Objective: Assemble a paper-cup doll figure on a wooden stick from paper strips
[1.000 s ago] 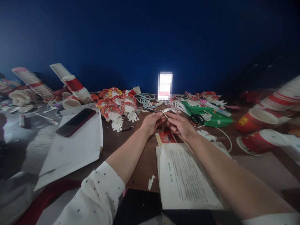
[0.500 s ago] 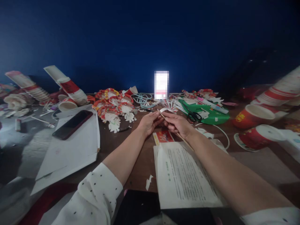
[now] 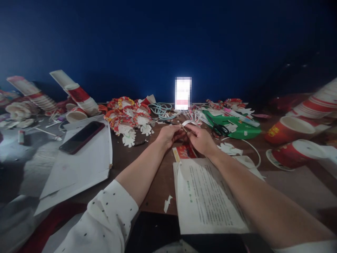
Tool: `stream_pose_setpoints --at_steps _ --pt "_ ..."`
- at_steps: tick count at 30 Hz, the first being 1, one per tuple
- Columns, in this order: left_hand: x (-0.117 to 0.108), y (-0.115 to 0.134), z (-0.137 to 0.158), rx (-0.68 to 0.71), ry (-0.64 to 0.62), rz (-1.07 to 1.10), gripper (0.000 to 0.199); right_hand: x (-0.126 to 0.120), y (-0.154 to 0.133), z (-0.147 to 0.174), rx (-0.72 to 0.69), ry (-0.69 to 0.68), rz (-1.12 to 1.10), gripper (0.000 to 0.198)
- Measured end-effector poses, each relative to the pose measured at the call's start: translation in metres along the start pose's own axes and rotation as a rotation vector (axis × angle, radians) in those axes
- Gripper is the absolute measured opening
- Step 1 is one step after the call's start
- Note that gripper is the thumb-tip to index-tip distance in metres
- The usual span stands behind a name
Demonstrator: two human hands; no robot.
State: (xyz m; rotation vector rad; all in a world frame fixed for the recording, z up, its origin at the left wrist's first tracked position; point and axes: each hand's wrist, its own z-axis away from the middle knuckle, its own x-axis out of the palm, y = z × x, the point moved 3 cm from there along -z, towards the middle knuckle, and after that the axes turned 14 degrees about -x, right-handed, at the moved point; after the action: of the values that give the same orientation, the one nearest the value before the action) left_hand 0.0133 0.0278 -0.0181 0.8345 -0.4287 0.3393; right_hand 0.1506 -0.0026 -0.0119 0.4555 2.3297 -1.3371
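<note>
Centrally, the left hand [image 3: 170, 136] and right hand [image 3: 202, 140] pinch a thin stick [image 3: 184, 129]. A white strip [image 3: 187, 122] arches beside it, apparently touching.

A thin tan stick [image 3: 184, 129] and a curved white strip [image 3: 188, 122] are pinched between the bare left hand [image 3: 169, 137] and bare right hand [image 3: 202, 139] above a dark brown table [image 3: 125, 156] cluttered with red-and-white paper cups [image 3: 288, 156].

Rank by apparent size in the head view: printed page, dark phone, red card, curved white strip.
Largest first:
1. Printed page
2. Dark phone
3. Red card, visible part
4. Curved white strip
</note>
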Motion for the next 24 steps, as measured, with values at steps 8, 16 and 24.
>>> stream_pose_setpoints --at_steps 8,16,24 --pt "-0.001 0.001 -0.003 0.039 0.028 -0.047 0.017 0.0 -0.001 0.002 -0.021 -0.041 0.086 0.04" --pt "0.0 0.0 -0.002 0.025 0.106 -0.1 0.021 0.0 -0.007 0.004 -0.049 -0.117 0.164 0.04" --pt "-0.001 -0.001 0.0 0.025 0.121 -0.123 0.022 -0.001 -0.012 0.003 -0.091 -0.169 0.271 0.041"
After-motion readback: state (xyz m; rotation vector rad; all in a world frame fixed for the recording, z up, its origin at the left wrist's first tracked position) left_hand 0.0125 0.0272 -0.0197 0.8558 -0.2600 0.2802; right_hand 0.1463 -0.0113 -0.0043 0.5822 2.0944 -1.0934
